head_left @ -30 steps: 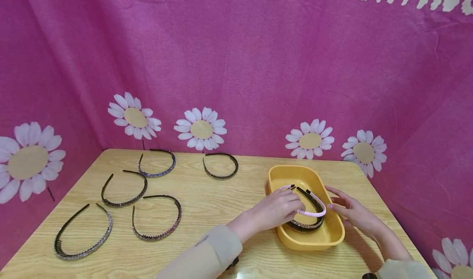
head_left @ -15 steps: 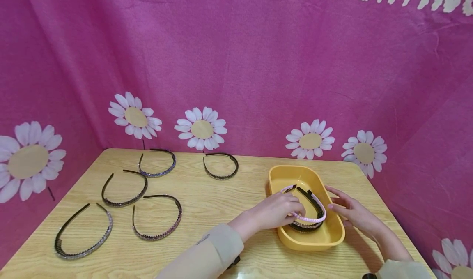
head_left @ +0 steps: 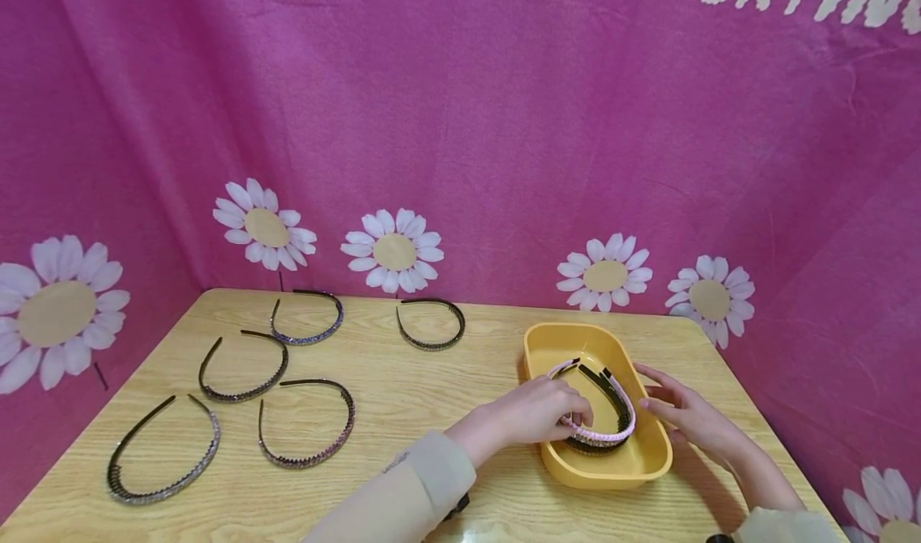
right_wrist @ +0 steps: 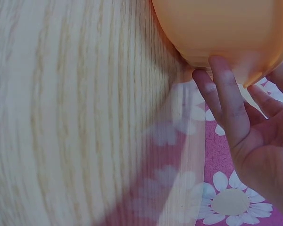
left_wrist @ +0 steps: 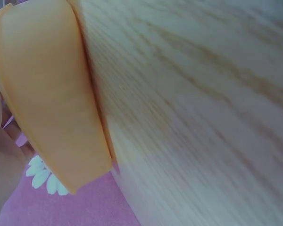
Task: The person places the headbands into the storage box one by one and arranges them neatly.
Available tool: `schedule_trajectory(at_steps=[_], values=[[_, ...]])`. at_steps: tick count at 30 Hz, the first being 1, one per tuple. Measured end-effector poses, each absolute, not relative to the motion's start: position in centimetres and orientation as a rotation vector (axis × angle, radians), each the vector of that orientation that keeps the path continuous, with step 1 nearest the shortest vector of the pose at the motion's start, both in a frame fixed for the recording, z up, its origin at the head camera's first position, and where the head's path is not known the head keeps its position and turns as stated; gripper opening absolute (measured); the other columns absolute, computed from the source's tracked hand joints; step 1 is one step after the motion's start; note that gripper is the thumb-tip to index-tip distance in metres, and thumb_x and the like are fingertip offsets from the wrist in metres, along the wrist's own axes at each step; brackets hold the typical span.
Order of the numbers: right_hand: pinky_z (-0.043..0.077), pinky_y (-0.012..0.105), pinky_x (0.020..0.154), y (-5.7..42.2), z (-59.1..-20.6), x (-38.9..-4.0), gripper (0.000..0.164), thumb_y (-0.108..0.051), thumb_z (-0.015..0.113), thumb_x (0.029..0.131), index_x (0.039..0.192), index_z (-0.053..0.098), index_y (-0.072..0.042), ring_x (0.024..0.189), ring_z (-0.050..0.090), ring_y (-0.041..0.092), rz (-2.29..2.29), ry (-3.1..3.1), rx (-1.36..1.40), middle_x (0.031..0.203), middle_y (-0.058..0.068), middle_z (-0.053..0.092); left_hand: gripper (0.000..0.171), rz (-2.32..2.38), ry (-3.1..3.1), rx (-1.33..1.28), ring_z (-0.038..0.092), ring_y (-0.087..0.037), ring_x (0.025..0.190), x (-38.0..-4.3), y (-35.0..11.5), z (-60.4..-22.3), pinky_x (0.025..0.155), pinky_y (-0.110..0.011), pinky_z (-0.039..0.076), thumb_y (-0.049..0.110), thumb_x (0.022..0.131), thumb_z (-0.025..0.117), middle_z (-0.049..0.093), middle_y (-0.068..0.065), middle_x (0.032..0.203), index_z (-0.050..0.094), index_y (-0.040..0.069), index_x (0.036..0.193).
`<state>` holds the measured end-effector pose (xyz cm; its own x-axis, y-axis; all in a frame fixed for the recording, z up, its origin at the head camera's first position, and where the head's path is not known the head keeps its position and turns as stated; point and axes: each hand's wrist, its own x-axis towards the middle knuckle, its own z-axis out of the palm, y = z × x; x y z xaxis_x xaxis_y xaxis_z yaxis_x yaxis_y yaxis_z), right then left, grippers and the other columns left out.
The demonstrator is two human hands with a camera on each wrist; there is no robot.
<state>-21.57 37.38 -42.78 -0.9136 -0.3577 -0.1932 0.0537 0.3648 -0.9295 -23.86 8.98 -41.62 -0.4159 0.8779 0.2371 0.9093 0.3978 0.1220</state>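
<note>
In the head view, a yellow plastic bin (head_left: 643, 459) sits at the right of the table. My left hand (head_left: 536, 411) reaches over its near-left rim and pinches a pink headband (head_left: 631, 421) by its left side. That headband lies over dark headbands (head_left: 596, 449) stacked in the bin; the left fingers hide part of them. My right hand (head_left: 694, 421) rests against the bin's right side, its fingers extended. In the right wrist view, two fingertips touch the bin's outer wall (right_wrist: 221, 28). The left wrist view shows mostly the bin's side (left_wrist: 47, 94).
On the wooden table (head_left: 432, 399), several headbands lie apart at the left: a silvery one (head_left: 169, 491), a pinkish one (head_left: 316, 457), a black one (head_left: 245, 395) and a blue one (head_left: 309, 340). Another dark headband (head_left: 432, 345) lies back centre. A pink flowered cloth (head_left: 460, 127) hangs behind.
The pink headband has been lowered in my left hand and now lines up over the dark headbands in the bin. My right hand and the bin have stayed in place.
</note>
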Motion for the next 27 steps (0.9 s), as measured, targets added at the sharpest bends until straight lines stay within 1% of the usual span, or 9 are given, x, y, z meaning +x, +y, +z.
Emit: schedule_trajectory(at_steps=[3,7,12,19,23,27], values=[[0.055,0.044,0.077,37.4,-42.8,-21.6,0.067,-0.022,0.048,0.099,0.151,0.007,-0.009,0.100,0.062,0.013,-1.569,2.269,-0.265,0.141,0.037,0.023,0.017,-0.362,-2.531,-1.630,0.055,0.004,0.090,-24.0,8.9,-41.5,0.083,-0.014,0.040,0.024,0.086,0.069,0.065,0.019,0.093,0.068,0.027,0.103],[0.055,0.044,0.077,37.4,-42.7,-21.5,0.067,-0.022,0.047,0.099,0.151,0.008,-0.008,0.099,0.061,0.012,-1.569,2.273,-0.270,0.141,0.037,0.023,0.023,-0.405,-2.525,-1.642,0.056,0.003,0.095,-24.0,8.8,-41.3,0.088,-0.013,0.040,0.023,0.086,0.069,0.066,0.015,0.101,0.068,0.023,0.108],[0.055,0.043,0.077,37.4,-42.6,-21.5,0.065,-0.020,0.046,0.100,0.151,0.007,-0.009,0.101,0.060,0.011,-1.585,2.249,-0.308,0.141,0.040,0.020,0.027,-0.452,-2.503,-1.634,0.057,0.002,0.100,-23.8,8.3,-40.7,0.094,-0.011,0.038,0.024,0.084,0.070,0.065,0.013,0.109,0.067,0.022,0.111],[0.055,0.046,0.078,37.5,-42.6,-21.5,0.065,-0.018,0.044,0.100,0.151,0.005,-0.011,0.102,0.060,0.012,-1.616,2.215,-0.316,0.142,0.040,0.018,0.028,-0.515,-2.515,-1.633,0.056,0.000,0.102,-23.3,7.4,-39.2,0.092,-0.011,0.038,0.025,0.085,0.070,0.065,0.012,0.110,0.067,0.020,0.112],[0.055,0.047,0.079,37.5,-42.7,-21.5,0.065,-0.018,0.044,0.100,0.151,0.005,-0.011,0.102,0.061,0.014,-1.622,2.198,-0.318,0.142,0.040,0.017,0.027,-0.508,-2.501,-1.626,0.055,-0.002,0.106,-23.0,6.7,-38.6,0.097,-0.014,0.037,0.027,0.085,0.070,0.064,0.012,0.109,0.067,0.020,0.111],[0.055,0.047,0.078,37.5,-42.6,-21.5,0.065,-0.018,0.044,0.100,0.151,0.005,-0.011,0.102,0.061,0.015,-1.621,2.192,-0.319,0.143,0.040,0.016,0.028,-0.477,-2.503,-1.591,0.055,-0.004,0.109,-22.5,6.2,-37.9,0.099,-0.019,0.038,0.030,0.085,0.070,0.064,0.013,0.110,0.067,0.021,0.111]])
